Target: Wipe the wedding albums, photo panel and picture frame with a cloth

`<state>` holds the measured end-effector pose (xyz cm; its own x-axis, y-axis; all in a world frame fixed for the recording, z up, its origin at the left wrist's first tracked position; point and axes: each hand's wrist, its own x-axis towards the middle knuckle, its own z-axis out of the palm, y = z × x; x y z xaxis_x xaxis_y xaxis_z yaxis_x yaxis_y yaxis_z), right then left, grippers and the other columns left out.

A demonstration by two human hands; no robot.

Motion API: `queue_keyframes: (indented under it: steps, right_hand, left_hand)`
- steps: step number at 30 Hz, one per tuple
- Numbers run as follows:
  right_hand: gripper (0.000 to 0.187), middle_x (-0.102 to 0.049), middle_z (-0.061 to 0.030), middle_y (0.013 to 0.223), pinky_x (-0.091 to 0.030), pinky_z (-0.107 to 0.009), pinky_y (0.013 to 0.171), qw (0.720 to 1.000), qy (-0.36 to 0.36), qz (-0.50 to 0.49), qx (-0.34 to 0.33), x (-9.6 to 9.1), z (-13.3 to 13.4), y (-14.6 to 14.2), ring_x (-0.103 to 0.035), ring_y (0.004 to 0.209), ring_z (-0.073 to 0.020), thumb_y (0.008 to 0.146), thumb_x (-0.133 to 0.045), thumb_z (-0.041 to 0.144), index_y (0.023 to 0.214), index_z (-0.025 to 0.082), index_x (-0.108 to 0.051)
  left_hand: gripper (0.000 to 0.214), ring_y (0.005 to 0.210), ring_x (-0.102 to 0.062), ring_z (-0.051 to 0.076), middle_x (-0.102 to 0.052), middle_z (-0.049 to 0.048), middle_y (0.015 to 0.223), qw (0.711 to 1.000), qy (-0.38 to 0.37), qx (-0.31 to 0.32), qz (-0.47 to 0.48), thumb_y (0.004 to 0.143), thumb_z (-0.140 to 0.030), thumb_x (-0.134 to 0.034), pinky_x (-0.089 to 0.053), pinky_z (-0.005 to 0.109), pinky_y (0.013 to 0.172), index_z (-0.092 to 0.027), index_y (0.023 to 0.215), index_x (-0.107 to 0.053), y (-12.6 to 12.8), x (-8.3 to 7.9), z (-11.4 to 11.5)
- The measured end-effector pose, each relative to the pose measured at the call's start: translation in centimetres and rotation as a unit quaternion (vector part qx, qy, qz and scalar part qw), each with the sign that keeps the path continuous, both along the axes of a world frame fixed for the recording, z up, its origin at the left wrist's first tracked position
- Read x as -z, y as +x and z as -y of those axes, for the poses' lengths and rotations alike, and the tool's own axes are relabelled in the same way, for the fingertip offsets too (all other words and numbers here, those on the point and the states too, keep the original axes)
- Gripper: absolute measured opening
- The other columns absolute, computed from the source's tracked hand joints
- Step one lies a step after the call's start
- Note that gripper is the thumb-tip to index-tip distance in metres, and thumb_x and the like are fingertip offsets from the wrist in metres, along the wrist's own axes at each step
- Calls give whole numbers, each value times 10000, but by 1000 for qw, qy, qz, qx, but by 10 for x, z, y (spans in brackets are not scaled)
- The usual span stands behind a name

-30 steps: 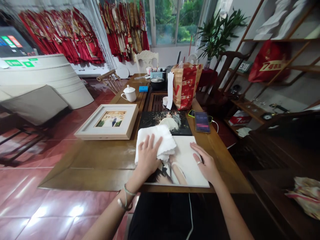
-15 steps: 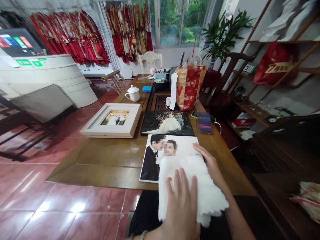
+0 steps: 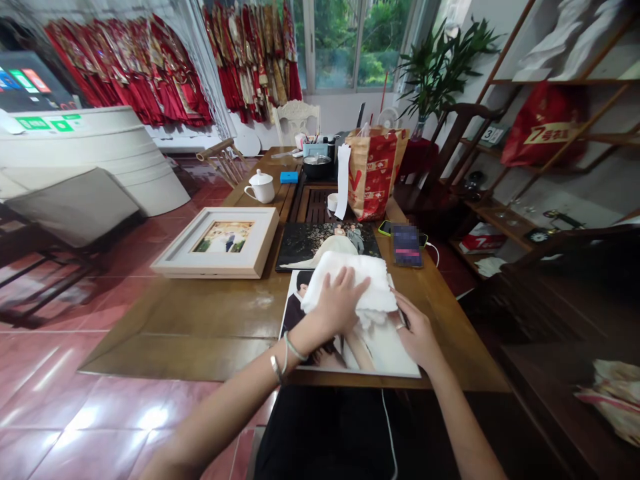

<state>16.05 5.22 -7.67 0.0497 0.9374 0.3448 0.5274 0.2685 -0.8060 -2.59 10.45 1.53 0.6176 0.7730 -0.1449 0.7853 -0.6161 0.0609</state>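
Observation:
My left hand (image 3: 340, 303) lies flat with spread fingers on a white cloth (image 3: 320, 273), pressing it against a glossy photo panel (image 3: 400, 357). The cloth covers the panel's upper middle and overlaps the lower edge of a dark photo panel (image 3: 305, 241) behind it. At the right edge of the near panel, my right hand (image 3: 419, 333) grips the side with its fingers over the rim; its thumb is hard to make out. The near panel lies face up on the wooden table (image 3: 200, 320) by its front edge.
A pale wooden picture frame (image 3: 265, 247) lies to the left. Behind stand a lidded white cup (image 3: 261, 187), a blue box (image 3: 289, 177) and a paper bag (image 3: 375, 177). A phone (image 3: 407, 245) with a cable lies to the right. A white cable (image 3: 390, 427) hangs at the front.
My left hand has slid the cloth forward and slightly left, from the panel's near part to its upper part. The panel's lower half has come into view. My right hand stays at the right edge.

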Motion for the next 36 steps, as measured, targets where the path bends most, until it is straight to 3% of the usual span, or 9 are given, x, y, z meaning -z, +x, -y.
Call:
queue_keyframes:
  steps: [4, 8, 11, 19, 22, 25, 29, 32, 36]
  right_hand:
    - [393, -549, -73, 1360, -391, -457, 1075, 1000, -4, 3, 16, 1, 0, -1, -495, 1269, -260, 881, -504, 280, 1267, 246, -571]
    - [378, -544, -75, 1365, -389, -440, 1081, 1000, -6, 11, 9, 0, 0, 0, -489, 1276, -249, 894, -489, 287, 1259, 240, -575]
    - [384, -541, -74, 1368, -383, -445, 1086, 1000, -9, 23, 3, -4, 1, -1, -475, 1289, -244, 903, -473, 294, 1272, 240, -566]
    - [380, -549, -72, 1359, -361, -460, 1100, 1000, 0, 21, -4, -6, 1, -2, -469, 1295, -235, 915, -454, 299, 1275, 246, -566]
    - [381, -556, -77, 1350, -361, -462, 1099, 1000, -2, 17, -4, -4, 1, -2, -471, 1293, -234, 915, -457, 307, 1273, 244, -567]
    - [381, -555, -75, 1351, -358, -467, 1100, 1000, -1, 15, -8, -4, 1, -2, -470, 1293, -238, 912, -465, 323, 1270, 248, -571]
    - [381, -542, -78, 1366, -343, -482, 1103, 1000, 3, 9, -10, -2, -1, 0, -470, 1293, -248, 911, -468, 346, 1263, 251, -577]
    - [389, -526, -79, 1383, -340, -476, 1102, 1000, -6, -13, -22, 1, -3, 4, -454, 1306, -249, 912, -458, 357, 1266, 248, -574]
    - [407, -531, -72, 1379, -359, -451, 1096, 997, -5, -55, -59, 2, -4, 7, -444, 1314, -249, 872, -479, 277, 1266, 252, -578]
  left_hand:
    - [801, 1416, -163, 214, -240, 63, 1536, 994, -23, 103, 13, 726, -8, -500, -196, 459, 1111, -294, 1440, -275, -1, -4, -38]
    - [845, 1415, -166, 230, -236, 70, 1537, 992, -22, 120, 15, 688, -8, -559, -212, 458, 1105, -289, 1437, -285, -5, -2, -40]
    - [901, 1416, -151, 271, -208, 99, 1543, 997, -14, 76, 24, 655, -21, -617, -210, 491, 1103, -264, 1448, -267, -18, 0, -23]
    - [871, 1422, -121, 255, -184, 89, 1549, 989, 20, -140, 43, 666, 41, -475, -208, 484, 1109, -253, 1458, -261, -73, 6, -4]
    - [880, 1410, -170, 294, -206, 122, 1540, 984, 37, -174, 9, 666, -13, -563, -236, 492, 1096, -244, 1460, -263, -63, 6, 27]
    - [877, 1358, -270, 386, -274, 195, 1501, 980, 49, -192, -15, 676, -154, -670, -294, 529, 1051, -203, 1459, -279, -36, 12, 78]
    - [1023, 1328, -274, 462, -283, 255, 1476, 991, 57, -114, 27, 630, -399, -739, -319, 583, 1012, -159, 1478, -219, -4, 26, 134]
    - [1059, 1352, -221, 459, -264, 290, 1469, 995, 47, -81, 28, 624, -480, -735, -290, 610, 1022, -119, 1475, -216, 10, 30, 139]
    - [973, 1382, -154, 429, -221, 293, 1483, 994, 57, -98, 9, 687, -452, -718, -244, 601, 1057, -78, 1457, -255, 22, 23, 105]
